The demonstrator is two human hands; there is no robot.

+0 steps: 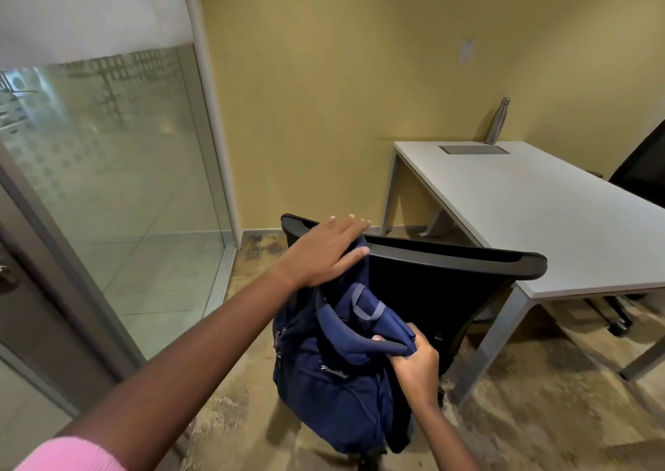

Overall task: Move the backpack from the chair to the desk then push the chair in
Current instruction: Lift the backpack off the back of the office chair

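A navy blue backpack (331, 380) hangs against the back of a black office chair (449, 272), its strap looped over the top of the backrest. My left hand (324, 251) lies flat on the chair's top edge, over the strap, fingers spread. My right hand (414, 362) is closed around the backpack's upper edge and shoulder strap. The white desk (539, 211) stands to the right, beyond the chair. The chair's seat is hidden behind the backrest and the backpack.
A steel bottle (496, 121) stands at the desk's far edge beside a grey cable hatch (473, 149). A second black chair (644, 168) sits on the desk's far right side. A glass partition (108, 168) runs along the left. Yellow wall behind.
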